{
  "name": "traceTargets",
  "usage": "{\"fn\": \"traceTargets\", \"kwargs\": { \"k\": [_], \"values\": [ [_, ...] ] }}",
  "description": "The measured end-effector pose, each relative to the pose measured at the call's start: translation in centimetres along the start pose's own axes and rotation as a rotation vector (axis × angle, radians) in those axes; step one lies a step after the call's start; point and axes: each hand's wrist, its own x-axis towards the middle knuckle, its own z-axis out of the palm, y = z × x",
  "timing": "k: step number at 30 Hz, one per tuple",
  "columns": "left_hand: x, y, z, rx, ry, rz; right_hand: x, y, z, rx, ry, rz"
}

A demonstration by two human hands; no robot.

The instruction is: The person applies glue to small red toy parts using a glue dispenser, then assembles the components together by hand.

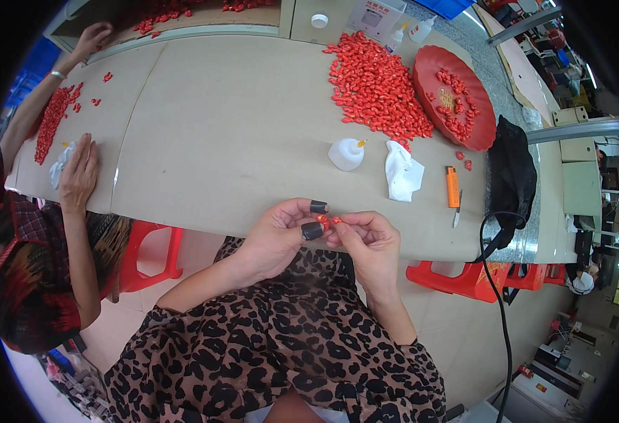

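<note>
My left hand (281,233) and my right hand (369,236) meet just in front of the table's near edge. Together they pinch a small red piece (326,221) between the fingertips. Black finger covers sit on my left thumb and forefinger. A big heap of the same red pieces (376,88) lies on the table beyond my hands. More of them rest in a red round tray (457,95) to its right.
A white glue bottle (346,154), a crumpled white cloth (401,173), an orange lighter (452,187) and a small blade lie near my hands. A black bag (512,173) with a cable hangs at the right. Another person's hands (78,173) work red pieces at the left.
</note>
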Motion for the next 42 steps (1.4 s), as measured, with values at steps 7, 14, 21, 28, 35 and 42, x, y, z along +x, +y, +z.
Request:
{"fn": "traceTargets", "kwargs": {
  "k": [7, 14, 21, 28, 35, 42],
  "values": [
    [-0.1, -0.3, -0.4, 0.042, -0.019, 0.025, -0.7, -0.3, 0.2, -0.058, -0.014, -0.036],
    [-0.1, -0.4, -0.5, 0.05, -0.019, 0.015, -0.9, 0.2, 0.1, -0.123, 0.011, -0.123],
    [-0.1, -0.3, -0.2, 0.058, -0.033, 0.058, -0.8, 0.3, 0.1, -0.128, 0.0, -0.118],
    [-0.2, -0.3, -0.9, 0.077, -0.015, 0.057, -0.8, 0.7, 0.6, -0.117, 0.003, -0.119],
    [-0.1, -0.5, -0.5, 0.096, -0.02, 0.029, -1.0, 0.6, 0.3, -0.104, 0.047, -0.153],
    [-0.2, -0.8, -0.7, 0.216, -0.026, 0.106, -1.0, 0.6, 0.1, -0.122, 0.019, -0.128]
  ]
}}
